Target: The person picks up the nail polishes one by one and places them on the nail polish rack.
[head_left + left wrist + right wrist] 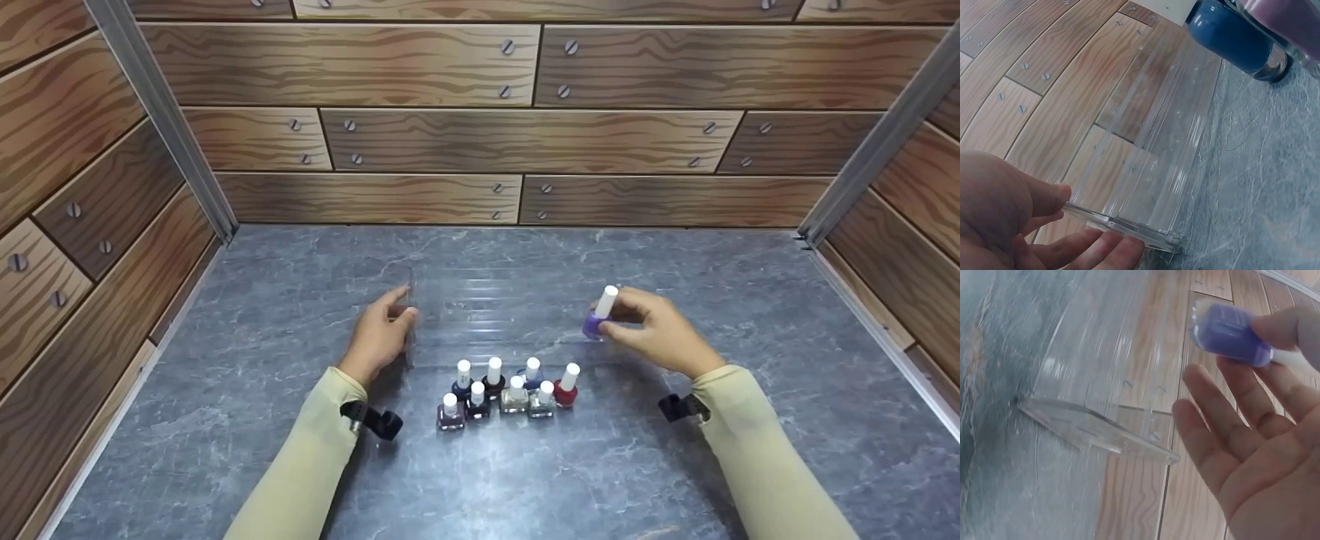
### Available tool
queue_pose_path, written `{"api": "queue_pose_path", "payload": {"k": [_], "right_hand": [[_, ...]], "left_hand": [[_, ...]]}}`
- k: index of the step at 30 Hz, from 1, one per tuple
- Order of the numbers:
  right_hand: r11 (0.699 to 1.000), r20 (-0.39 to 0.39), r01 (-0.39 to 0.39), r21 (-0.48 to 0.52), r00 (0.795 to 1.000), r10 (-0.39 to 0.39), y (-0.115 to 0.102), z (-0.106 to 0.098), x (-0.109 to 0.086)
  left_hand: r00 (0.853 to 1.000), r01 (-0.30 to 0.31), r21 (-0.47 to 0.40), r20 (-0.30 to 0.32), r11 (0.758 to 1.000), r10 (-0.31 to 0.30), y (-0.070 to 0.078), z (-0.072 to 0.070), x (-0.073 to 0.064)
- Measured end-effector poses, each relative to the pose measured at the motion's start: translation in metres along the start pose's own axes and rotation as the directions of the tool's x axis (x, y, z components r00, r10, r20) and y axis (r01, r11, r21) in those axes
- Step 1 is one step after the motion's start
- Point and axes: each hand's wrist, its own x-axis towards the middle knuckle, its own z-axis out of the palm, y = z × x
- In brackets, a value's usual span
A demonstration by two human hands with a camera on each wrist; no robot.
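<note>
A clear stepped plastic rack (480, 315) lies on the table between the hands. At its left end, my left hand (379, 334) grips the upright end panel (1123, 222) lightly, with the thumb at one edge and the fingers on its outer face. My right hand (652, 330) pinches a purple nail polish bottle (594, 325) by thumb and fingers, its white cap (607, 301) tilted up, near the rack's right end. In the right wrist view the purple bottle (1227, 333) is above the rack's end panel (1100, 430), apart from it, with the other fingers (1207, 410) spread.
In front of the rack stand several white-capped nail polish bottles, among them a red one (565, 395), a glittery one (514, 400) and a dark one (451, 417). Wood-patterned walls (420, 142) enclose the grey marbled table (225, 450) at the back and sides.
</note>
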Motion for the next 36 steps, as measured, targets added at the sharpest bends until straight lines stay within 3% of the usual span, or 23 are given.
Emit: {"api": "queue_pose_path", "payload": {"k": [4,8,14,24,31,36], "right_hand": [[0.993,-0.045,-0.012,0.118,0.999,0.018,-0.004,-0.001,0.003],[0.962,-0.116,0.020,0.274,0.993,0.012,-0.008,-0.002,0.006],[0.937,-0.221,0.058,0.345,0.975,0.021,-0.006,-0.002,0.011],[0.948,-0.351,0.038,0.317,0.933,0.080,-0.005,-0.010,0.035],[0.977,-0.332,0.027,0.213,0.942,0.046,0.005,-0.010,0.035],[0.984,-0.354,0.009,0.179,0.934,0.056,0.009,-0.006,0.032]], "left_hand": [[1.000,-0.014,0.012,-0.014,1.000,0.014,0.000,-0.001,0.001],[1.000,-0.018,-0.005,-0.017,1.000,0.018,0.000,-0.001,0.002],[1.000,-0.006,-0.018,-0.005,1.000,0.006,-0.001,-0.002,0.002],[1.000,-0.010,0.019,-0.012,1.000,0.010,0.003,-0.002,0.003],[1.000,-0.010,0.004,-0.026,1.000,0.010,0.003,0.001,0.003],[1.000,-0.001,-0.019,-0.011,1.000,0.000,0.000,0.000,0.001]]}}
